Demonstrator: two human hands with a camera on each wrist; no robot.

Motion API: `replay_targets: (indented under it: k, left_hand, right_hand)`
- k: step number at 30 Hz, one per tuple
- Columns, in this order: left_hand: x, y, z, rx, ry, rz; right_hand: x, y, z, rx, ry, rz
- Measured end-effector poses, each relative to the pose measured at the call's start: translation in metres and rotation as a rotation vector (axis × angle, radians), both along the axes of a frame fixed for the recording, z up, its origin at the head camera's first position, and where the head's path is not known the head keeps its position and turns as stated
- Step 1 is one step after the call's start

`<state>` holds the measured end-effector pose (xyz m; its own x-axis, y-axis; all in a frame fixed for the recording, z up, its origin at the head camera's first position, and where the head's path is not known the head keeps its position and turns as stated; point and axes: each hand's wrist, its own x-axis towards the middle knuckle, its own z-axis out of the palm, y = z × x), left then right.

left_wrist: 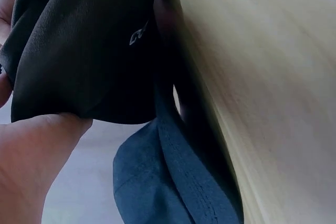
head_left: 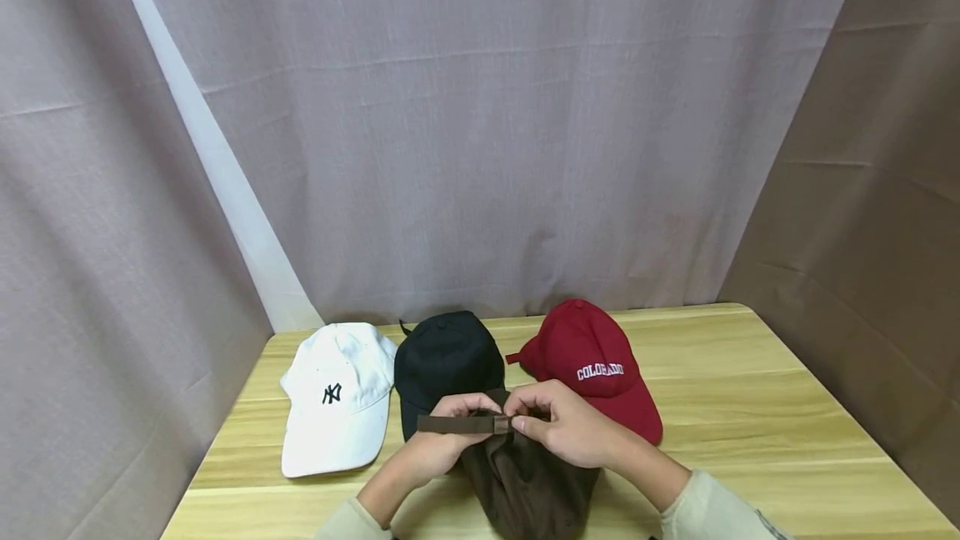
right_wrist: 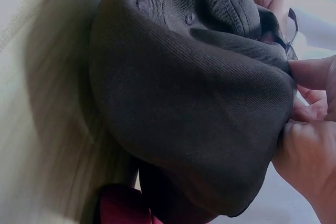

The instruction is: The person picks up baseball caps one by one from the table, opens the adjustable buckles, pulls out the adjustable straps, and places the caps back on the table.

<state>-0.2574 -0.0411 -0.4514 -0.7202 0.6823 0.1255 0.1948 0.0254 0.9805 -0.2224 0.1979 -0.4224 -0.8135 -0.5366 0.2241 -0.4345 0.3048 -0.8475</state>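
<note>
A brown cap [head_left: 536, 482] is held above the table by both hands, its back strap [head_left: 457, 424] and metal-looking buckle [head_left: 502, 423] uppermost. My left hand [head_left: 442, 444] grips the cap's edge beside the buckle, and the strap's loose end runs leftward across its fingers. On the other side my right hand [head_left: 566, 425] pinches the strap at the buckle with thumb and forefinger. The right wrist view shows the cap's crown [right_wrist: 184, 93] hanging from the fingers. In the left wrist view the cap's dark cloth [left_wrist: 89, 51] hides most of the left fingers.
Behind the hands, a white cap [head_left: 337, 398] with a black NY logo, a black cap [head_left: 450, 361] and a red COLORADO cap [head_left: 588, 357] stand in a row on the wooden table [head_left: 750, 415]. A grey curtain [head_left: 487, 148] hangs behind the table.
</note>
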Motion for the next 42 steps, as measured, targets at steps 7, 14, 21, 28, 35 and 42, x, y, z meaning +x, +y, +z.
replay_targets:
  k: [7, 14, 21, 28, 35, 42]
  left_hand:
    - [-0.0039, 0.0000, -0.0010, -0.011, -0.005, -0.005]
    - [-0.0068, 0.0001, -0.0042, -0.008, -0.049, -0.016]
    - [-0.0078, 0.0015, -0.0052, -0.001, 0.003, -0.007]
    - [-0.0094, 0.0026, -0.0047, 0.009, 0.054, -0.018]
    - [-0.0080, 0.0029, -0.0017, 0.027, 0.073, -0.047]
    - [-0.0073, 0.0023, -0.0006, 0.013, 0.055, -0.059]
  right_hand:
    - [-0.0048, 0.0014, -0.0023, 0.007, 0.001, 0.015]
    - [-0.0067, 0.0020, -0.0043, 0.012, 0.004, 0.023]
    - [-0.0059, 0.0017, -0.0038, 0.024, 0.020, 0.007]
    - [-0.0080, 0.0036, -0.0021, 0.024, 0.038, 0.078]
    - [-0.0088, 0.0036, -0.0003, 0.003, 0.006, 0.138]
    - [-0.0087, 0.0033, -0.0018, 0.007, -0.053, 0.141]
